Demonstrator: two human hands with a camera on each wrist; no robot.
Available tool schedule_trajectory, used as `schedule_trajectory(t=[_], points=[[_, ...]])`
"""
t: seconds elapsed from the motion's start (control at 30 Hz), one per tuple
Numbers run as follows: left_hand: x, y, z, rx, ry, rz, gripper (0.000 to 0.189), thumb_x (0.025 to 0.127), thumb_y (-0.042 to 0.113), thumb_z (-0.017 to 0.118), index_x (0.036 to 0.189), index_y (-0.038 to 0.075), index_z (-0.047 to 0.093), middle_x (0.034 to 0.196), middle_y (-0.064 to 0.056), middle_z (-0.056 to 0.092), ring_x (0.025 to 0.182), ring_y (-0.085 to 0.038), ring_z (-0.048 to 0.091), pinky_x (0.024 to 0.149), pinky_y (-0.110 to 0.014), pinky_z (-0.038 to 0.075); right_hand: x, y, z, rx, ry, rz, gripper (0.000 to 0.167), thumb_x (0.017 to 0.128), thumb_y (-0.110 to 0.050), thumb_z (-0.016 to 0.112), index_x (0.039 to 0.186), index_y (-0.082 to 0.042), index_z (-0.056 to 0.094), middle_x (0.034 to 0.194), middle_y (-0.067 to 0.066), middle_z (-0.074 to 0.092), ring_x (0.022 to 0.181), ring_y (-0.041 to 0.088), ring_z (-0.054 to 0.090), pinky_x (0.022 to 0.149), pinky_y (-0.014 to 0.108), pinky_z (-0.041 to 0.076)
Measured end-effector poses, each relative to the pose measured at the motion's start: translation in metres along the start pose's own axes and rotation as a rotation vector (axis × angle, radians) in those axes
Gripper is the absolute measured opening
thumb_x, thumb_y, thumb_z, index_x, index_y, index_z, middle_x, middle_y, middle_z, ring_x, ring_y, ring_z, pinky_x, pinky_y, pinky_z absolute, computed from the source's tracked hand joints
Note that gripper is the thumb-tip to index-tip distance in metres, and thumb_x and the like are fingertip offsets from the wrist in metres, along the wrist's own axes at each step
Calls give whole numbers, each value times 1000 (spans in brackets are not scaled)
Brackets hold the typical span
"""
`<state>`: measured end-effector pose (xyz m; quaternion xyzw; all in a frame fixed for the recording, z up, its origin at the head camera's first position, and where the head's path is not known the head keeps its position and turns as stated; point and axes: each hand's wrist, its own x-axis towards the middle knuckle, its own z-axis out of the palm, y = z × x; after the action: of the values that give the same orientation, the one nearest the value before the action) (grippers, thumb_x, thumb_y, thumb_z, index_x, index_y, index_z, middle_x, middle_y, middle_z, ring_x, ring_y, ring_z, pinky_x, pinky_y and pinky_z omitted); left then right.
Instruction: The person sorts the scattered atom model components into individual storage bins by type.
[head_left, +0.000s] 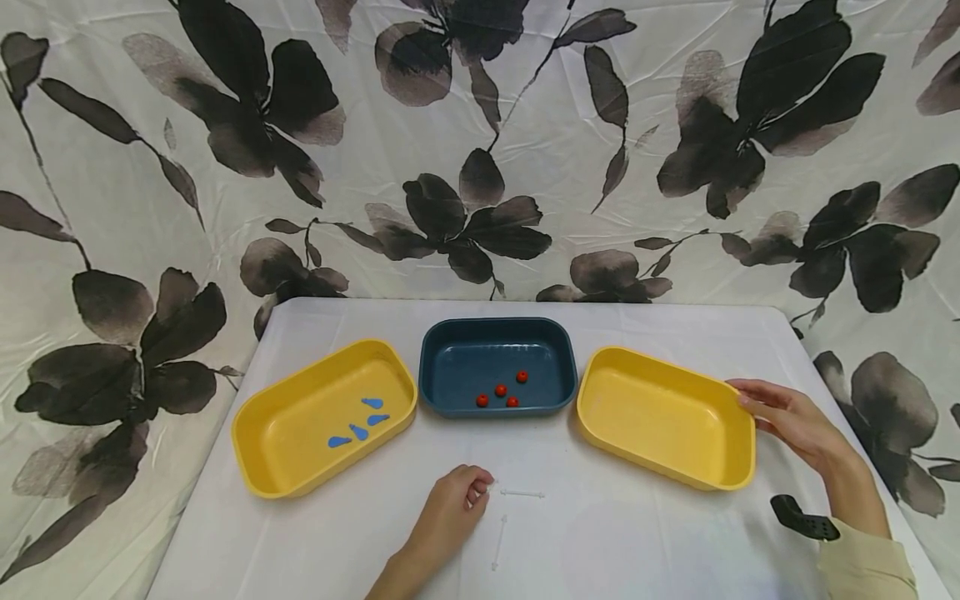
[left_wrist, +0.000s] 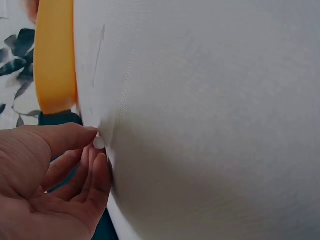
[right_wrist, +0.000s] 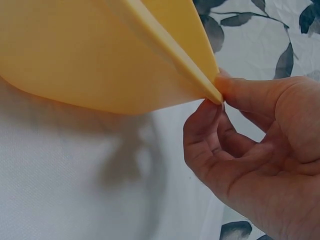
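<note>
My left hand is low over the table's middle. Between its thumb and fingers it pinches a small whitish round piece; the rest of that piece is hidden. Just right of these fingers lies a thin pale stick with flared ends. A second such stick lies nearer the front edge. On the right side, my right hand grips the rim of a yellow tray, thumb on one face and fingers on the other. No loose objects show inside this tray.
Left of centre, another yellow tray holds several blue drop-shaped pieces. At the back middle, a dark blue tray contains several small red beads. Behind the white table hangs a floral cloth.
</note>
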<state>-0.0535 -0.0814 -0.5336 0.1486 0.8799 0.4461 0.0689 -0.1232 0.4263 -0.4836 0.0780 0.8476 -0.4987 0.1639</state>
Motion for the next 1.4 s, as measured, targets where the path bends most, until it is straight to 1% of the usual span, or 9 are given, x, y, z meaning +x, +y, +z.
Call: schedule_trajectory(t=[0.13, 0.27, 0.47, 0.53, 0.73, 0.83, 0.97, 1.07, 1.4], points=[[1, 3, 1, 69, 18, 15, 16, 85, -10, 69, 98, 0, 71, 82, -3, 62, 72, -5, 55, 64, -21, 51, 0, 0, 0, -6, 3, -2, 70, 103, -44, 61, 153, 2, 42, 125, -23, 56, 104, -5, 60, 91, 22, 55], [4, 6, 0, 70, 30, 12, 16, 83, -9, 69, 97, -2, 71, 81, -4, 62, 71, -6, 54, 63, -21, 51, 1, 0, -1, -21, 3, 1, 71, 103, -45, 60, 153, 2, 41, 128, -19, 57, 103, -6, 59, 92, 22, 55], [11, 9, -1, -19, 38, 26, 15, 83, -10, 68, 97, -4, 72, 79, -2, 63, 70, -4, 58, 63, -20, 54, 0, -1, -1, -36, 4, 10, 73, 102, -47, 60, 153, 1, 41, 142, 1, 56, 103, -6, 59, 92, 23, 55], [13, 10, -2, -65, 22, 20, 15, 84, -9, 69, 98, -4, 72, 80, 0, 63, 71, -4, 59, 64, -20, 55, 0, -2, -1, -29, 1, 9, 73, 102, -47, 60, 153, 2, 41, 141, -1, 57, 103, -6, 59, 92, 23, 55], [20, 18, -4, -183, -18, -30, 14, 87, -5, 69, 100, -5, 72, 82, 1, 64, 72, -5, 61, 68, -20, 57, -1, -2, -2, -11, -5, 4, 73, 102, -47, 61, 153, 2, 41, 130, -17, 57, 103, -6, 60, 91, 22, 55], [24, 24, -5, -210, -18, -44, 13, 87, -3, 69, 100, -5, 72, 81, 1, 65, 72, -6, 62, 69, -20, 57, -1, -2, -1, -13, 1, 2, 73, 102, -46, 61, 153, 3, 40, 131, -13, 58, 103, -6, 60, 90, 20, 55], [30, 30, -4, -257, -16, -68, 14, 87, -3, 68, 100, -4, 72, 82, 1, 66, 72, -8, 63, 70, -19, 56, 0, -1, 0, -25, 10, 0, 73, 103, -45, 60, 153, 4, 39, 139, 1, 58, 103, -5, 60, 90, 19, 54], [36, 34, -3, -285, -16, -69, 15, 87, -2, 69, 101, -4, 72, 83, 0, 67, 74, -9, 64, 72, -20, 57, 0, -1, 0, -30, 12, 4, 73, 103, -46, 60, 153, 4, 39, 142, 6, 57, 103, -5, 60, 91, 20, 55], [53, 46, 0, -368, -20, -58, 15, 90, 0, 71, 105, -5, 71, 92, -4, 69, 81, -13, 65, 77, -19, 56, 0, -1, 0, -23, 13, -9, 71, 103, -44, 60, 152, 3, 42, 137, -3, 59, 103, -5, 60, 91, 22, 55]])
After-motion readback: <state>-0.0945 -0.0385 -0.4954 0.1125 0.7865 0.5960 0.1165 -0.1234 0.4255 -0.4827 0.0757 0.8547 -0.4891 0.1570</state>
